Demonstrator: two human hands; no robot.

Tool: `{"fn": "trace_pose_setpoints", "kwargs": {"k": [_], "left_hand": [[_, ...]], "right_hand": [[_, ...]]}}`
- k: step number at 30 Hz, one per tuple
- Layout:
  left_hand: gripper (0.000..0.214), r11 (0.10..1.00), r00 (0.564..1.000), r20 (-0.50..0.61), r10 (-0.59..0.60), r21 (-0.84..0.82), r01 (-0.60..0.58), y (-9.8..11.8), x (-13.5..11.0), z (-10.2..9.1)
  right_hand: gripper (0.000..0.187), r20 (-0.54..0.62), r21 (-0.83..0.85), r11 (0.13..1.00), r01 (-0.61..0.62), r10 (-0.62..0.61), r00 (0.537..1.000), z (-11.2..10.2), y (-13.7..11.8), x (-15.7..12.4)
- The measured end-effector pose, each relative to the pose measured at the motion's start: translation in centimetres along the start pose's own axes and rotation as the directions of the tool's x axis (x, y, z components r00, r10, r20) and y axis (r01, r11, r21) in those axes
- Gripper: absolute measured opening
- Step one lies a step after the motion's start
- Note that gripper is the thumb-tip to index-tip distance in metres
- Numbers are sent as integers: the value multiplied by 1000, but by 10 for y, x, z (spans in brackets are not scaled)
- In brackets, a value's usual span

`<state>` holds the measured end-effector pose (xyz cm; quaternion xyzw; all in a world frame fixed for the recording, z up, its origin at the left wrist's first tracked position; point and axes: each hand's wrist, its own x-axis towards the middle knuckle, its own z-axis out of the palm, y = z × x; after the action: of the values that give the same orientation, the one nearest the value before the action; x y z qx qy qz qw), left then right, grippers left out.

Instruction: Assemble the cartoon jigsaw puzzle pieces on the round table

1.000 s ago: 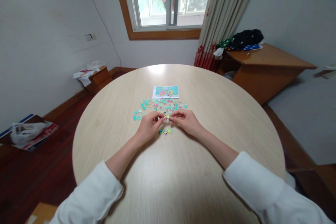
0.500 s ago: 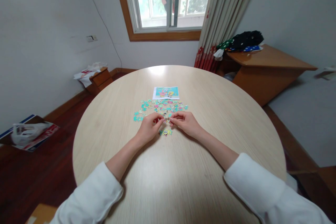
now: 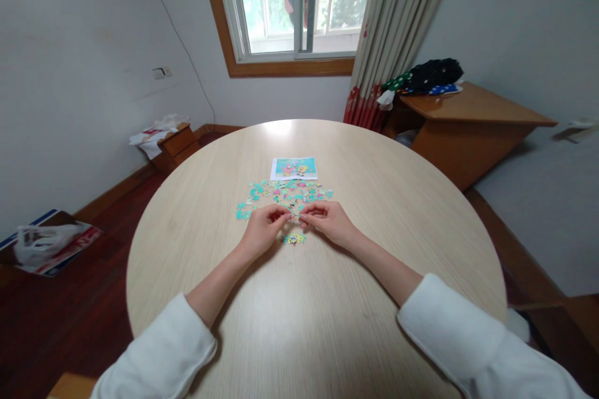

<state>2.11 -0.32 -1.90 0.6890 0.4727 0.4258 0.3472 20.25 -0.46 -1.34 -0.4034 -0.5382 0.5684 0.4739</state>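
Note:
Thumb and fingers of my left hand (image 3: 266,228) are pinched together on a small jigsaw puzzle piece. My right hand (image 3: 330,221) pinches a puzzle piece too, its fingertips almost meeting the left ones. Between them the small pieces (image 3: 295,217) are partly covered by fingers, so I cannot tell whether they are joined. Just nearer to me lies a small joined puzzle section (image 3: 294,239) with a yellow cartoon face and turquoise sides. Beyond the hands spread many loose pieces (image 3: 256,189) in turquoise, pink and yellow.
A printed reference picture (image 3: 296,168) lies behind the loose pieces on the round wooden table (image 3: 299,324). A wooden desk (image 3: 477,106) with dark cloths (image 3: 433,76) stands at the right. On the left floor is a plastic bag (image 3: 44,243) on a flat box.
The fingertips have drawn slightly closer together around the pieces. The whole view has shifted a little; the joined section and loose pieces stay in place on the table.

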Motion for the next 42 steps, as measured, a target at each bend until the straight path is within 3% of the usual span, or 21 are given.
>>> {"fn": "trace_pose_setpoints", "kwargs": {"k": [9,17,42], "left_hand": [[19,1000,1000,-6,-3,2,3,5,-1,0],[17,1000,1000,-2,0,-13,0,5,-1,0],[19,1000,999,42,-18,0,18,9,-1,0]], "right_hand": [[37,-32,6,1000,20,-19,999,-2,5,1],[35,6,-46,997,69,-69,998,-3,8,2],[30,28,-91,995,30,-28,999,-6,6,2]]}}
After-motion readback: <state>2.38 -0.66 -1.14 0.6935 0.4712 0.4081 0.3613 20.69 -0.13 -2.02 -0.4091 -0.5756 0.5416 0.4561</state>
